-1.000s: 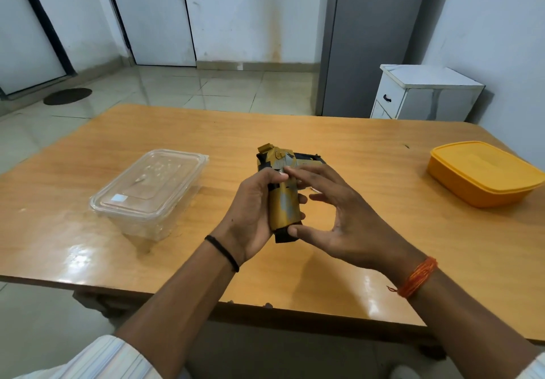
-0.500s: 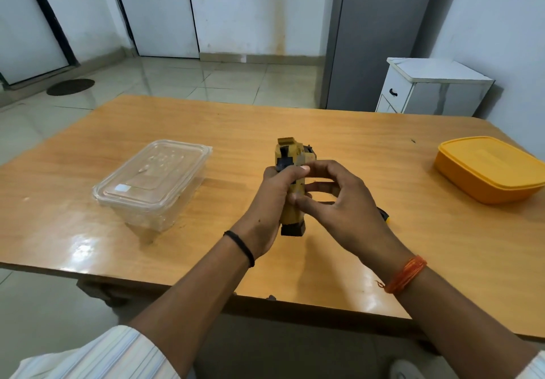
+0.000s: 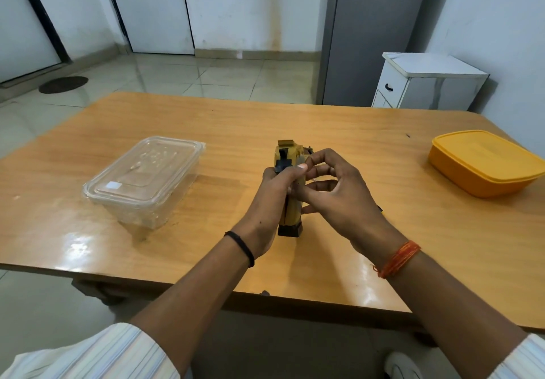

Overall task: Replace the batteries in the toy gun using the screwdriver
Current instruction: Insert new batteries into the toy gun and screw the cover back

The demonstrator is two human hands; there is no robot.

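Note:
The yellow and black toy gun [image 3: 290,210] stands on end over the middle of the wooden table [image 3: 354,131], black base down. My left hand [image 3: 272,198] grips its left side, thumb across the front. My right hand [image 3: 339,192] has curled fingers touching the gun's right side at mid height, thumb and forefinger near the upper part. A small yellow and black bit [image 3: 380,209], possibly the screwdriver, peeks out behind my right hand; most of it is hidden.
A clear plastic lidded box [image 3: 144,181] sits on the table to the left. An orange lidded box [image 3: 483,161] sits at the right edge. Beyond the table are a white cabinet [image 3: 424,83], a grey panel and tiled floor.
The gun has been turned from tilted with its face toward me to upright and narrow-side on. My right hand's fingers went from spread to curled against the gun.

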